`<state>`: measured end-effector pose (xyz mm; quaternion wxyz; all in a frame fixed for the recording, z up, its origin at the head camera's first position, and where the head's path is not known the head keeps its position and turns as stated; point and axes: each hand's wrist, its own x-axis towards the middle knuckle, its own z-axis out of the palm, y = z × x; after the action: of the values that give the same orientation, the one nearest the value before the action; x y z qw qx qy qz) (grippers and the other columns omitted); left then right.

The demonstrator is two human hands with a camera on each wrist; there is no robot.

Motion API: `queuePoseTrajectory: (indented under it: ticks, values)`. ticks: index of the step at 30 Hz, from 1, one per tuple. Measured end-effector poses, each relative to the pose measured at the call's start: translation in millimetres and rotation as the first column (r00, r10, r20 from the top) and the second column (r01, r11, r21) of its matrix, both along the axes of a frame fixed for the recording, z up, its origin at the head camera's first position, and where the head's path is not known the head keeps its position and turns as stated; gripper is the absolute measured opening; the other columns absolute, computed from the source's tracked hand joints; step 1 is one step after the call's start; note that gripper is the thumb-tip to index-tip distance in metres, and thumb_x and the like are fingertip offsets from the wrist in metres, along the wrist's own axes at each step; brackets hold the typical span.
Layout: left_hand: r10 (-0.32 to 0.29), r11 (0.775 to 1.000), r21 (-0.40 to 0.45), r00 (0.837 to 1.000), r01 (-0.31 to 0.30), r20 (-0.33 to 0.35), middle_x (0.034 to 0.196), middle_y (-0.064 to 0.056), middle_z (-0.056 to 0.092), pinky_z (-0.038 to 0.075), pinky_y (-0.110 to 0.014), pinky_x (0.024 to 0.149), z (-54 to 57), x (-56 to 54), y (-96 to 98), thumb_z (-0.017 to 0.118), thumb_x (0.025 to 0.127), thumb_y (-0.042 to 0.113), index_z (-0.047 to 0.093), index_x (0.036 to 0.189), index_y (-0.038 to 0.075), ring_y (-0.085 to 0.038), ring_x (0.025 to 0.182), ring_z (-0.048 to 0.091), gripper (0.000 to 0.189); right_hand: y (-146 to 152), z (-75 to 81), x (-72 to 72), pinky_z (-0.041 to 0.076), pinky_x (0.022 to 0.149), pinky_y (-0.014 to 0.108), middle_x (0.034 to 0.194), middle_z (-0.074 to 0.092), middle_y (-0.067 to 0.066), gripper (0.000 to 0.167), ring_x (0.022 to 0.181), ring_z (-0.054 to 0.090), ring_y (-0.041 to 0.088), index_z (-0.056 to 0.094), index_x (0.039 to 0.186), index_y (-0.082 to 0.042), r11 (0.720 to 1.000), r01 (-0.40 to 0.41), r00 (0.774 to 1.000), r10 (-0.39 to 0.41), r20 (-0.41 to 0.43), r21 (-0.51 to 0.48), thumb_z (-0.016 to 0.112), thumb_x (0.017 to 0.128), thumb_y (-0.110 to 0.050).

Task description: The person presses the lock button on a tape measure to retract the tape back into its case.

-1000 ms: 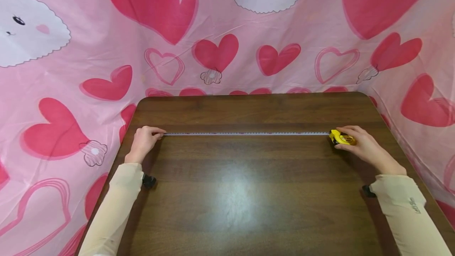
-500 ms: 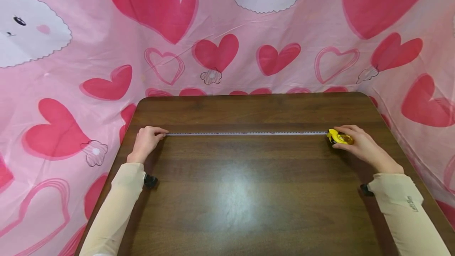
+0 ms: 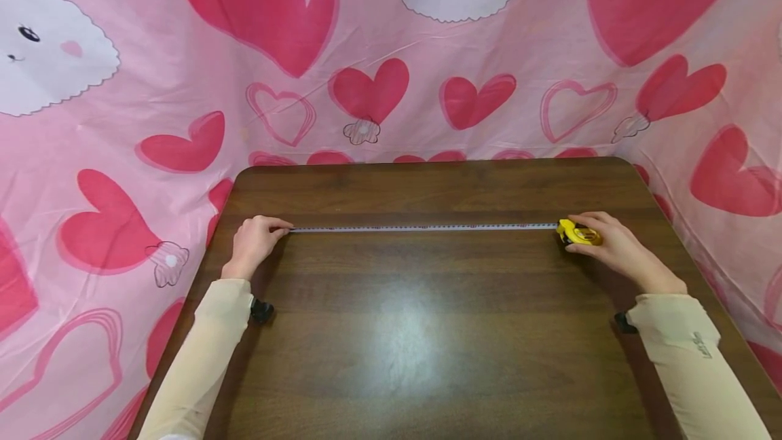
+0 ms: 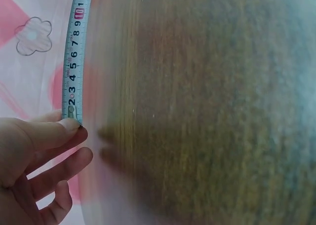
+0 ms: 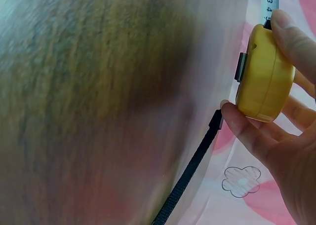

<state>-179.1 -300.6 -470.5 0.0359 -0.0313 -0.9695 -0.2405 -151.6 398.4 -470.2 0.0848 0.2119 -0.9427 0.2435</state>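
A yellow tape measure (image 3: 578, 233) is held in my right hand (image 3: 623, 250), its case between thumb and fingers. From its mouth a white measuring blade (image 3: 421, 228) runs straight across to the left. My left hand (image 3: 252, 244) pinches the blade's free end between thumb and index finger. The left wrist view shows the low numbers on the blade (image 4: 74, 62) close to the thumb. In the right wrist view, the yellow case (image 5: 266, 77) stands on edge in the right hand (image 5: 291, 136), and a black strap (image 5: 190, 178) hangs from it.
A dark brown wooden table (image 3: 391, 304) lies under both hands. Pink cloth (image 3: 421, 53) printed with hearts hangs behind it and along both sides. Black wrist cameras sit at the left sleeve (image 3: 210, 338) and the right sleeve (image 3: 687, 345).
Both hands have drawn slightly closer together. The tape case has moved left and the pinched end right, so the stretch of blade between them is shorter.
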Motion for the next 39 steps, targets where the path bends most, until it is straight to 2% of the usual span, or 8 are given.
queuePoseTrajectory:
  ticks: [10,30,39]
  values:
    - [-0.009,1.0,-0.007,1.0,0.009,0.014,0.116,-0.021,0.075,0.052,-0.061,0.082,1.6,-0.8,2.5,0.072,0.099,0.016,0.082,0.113,0.009,-0.044,0.104,0.068,0.018,-5.4,0.9,-2.6,0.046,0.084,0.061,0.12,0.061,0.03,0.06,0.106,0.06,0.049,0.066,0.129,0.006,1.0,0.001,1.0,-0.001,-0.007,0.007,0.092,0.077,-0.008]
    - [-0.031,0.999,-0.011,0.999,0.031,0.014,0.116,-0.019,0.076,0.052,-0.063,0.082,2.1,-2.5,8.2,0.073,0.099,0.016,0.083,0.112,0.011,-0.045,0.106,0.069,0.017,-13.7,5.1,0.3,0.045,0.09,0.067,0.126,0.057,0.031,0.058,0.111,0.056,0.049,0.062,0.134,0.006,1.0,0.015,0.995,-0.016,0.102,0.007,0.087,0.085,-0.013]
    - [-0.054,0.999,-0.006,0.998,0.054,0.02,0.116,-0.018,0.076,0.053,-0.06,0.081,0.7,-5.7,12.7,0.073,0.098,0.016,0.083,0.112,0.011,-0.043,0.105,0.069,0.017,-18.2,3.8,-1.3,0.046,0.087,0.065,0.124,0.059,0.031,0.057,0.109,0.058,0.05,0.064,0.132,0.006,1.0,0.008,0.998,-0.008,0.069,0.007,0.088,0.083,-0.011]
